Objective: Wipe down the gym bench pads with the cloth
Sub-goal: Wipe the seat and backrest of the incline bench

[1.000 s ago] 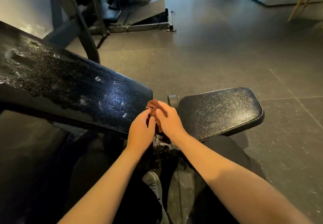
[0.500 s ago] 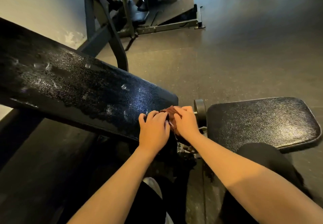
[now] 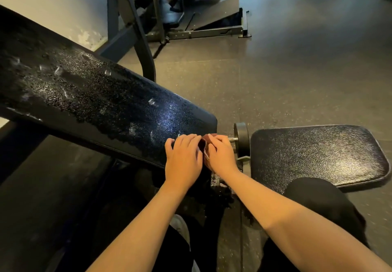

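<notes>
Head view: my left hand (image 3: 183, 159) and right hand (image 3: 221, 158) both curl their fingers on the cloth (image 3: 203, 144), bunched between them at the lower end of the back pad (image 3: 106, 102), probably wadding it for wiping. The pad's long axis climbs leftward; the seat pad (image 3: 318, 155) lies right

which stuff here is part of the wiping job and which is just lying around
Job:
cloth, bunched between left hand and right hand
sloped back pad
seat pad

Lying about:
gym machine behind
round black knob between the pads
floor
</notes>
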